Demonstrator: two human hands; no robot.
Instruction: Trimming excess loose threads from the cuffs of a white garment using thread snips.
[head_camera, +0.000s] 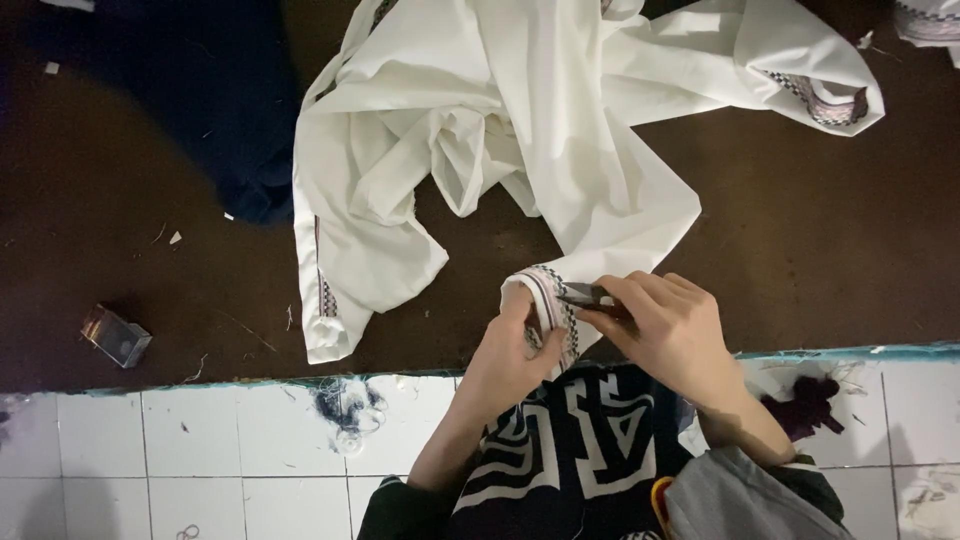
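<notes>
At far left on the dark mat we see a small shiny box (116, 336). Our left hand (510, 355) pinches the white garment's (520, 130) patterned cuff (548, 300); our right hand (668, 330) grips what looks like a small metal clipper (586, 294) against it.

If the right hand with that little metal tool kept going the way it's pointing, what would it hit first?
The right hand points its small metal snips leftward at the patterned cuff of the white garment, which the left hand holds. The cuff comes first; the tip already looks to be touching it.
</notes>
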